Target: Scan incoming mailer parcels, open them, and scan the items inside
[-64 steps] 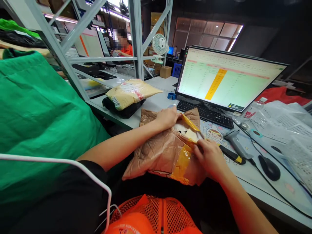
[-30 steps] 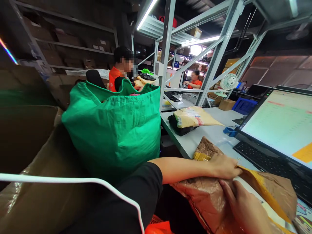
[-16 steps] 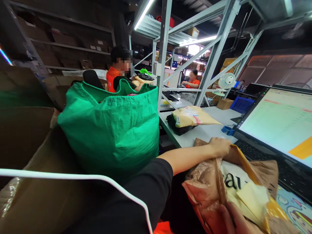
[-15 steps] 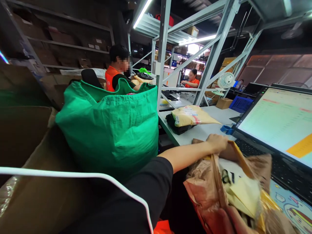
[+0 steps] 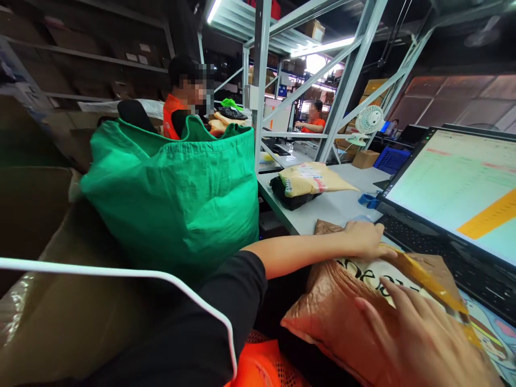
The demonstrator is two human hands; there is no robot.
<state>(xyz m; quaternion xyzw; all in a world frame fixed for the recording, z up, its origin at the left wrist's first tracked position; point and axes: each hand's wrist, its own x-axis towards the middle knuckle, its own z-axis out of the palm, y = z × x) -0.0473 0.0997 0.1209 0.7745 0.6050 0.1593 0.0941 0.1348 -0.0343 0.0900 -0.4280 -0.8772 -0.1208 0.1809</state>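
A brown plastic mailer bag with yellow tape lies at the desk's near edge, torn so that a white inner pack with dark letters shows. My left hand grips the bag's far top edge, fingers closed on it. My right hand rests flat on the bag's near side, fingers spread, pressing it down.
A large green cloth sack stands left of the desk. A yellow parcel lies on a black one further back. Monitor and keyboard are at right. Other people sit behind the metal shelving. A cardboard box is at left.
The view swung left from the desk to the sack. The bag's slit was pulled open to show the white pack; now my right hand lies flat on the bag.
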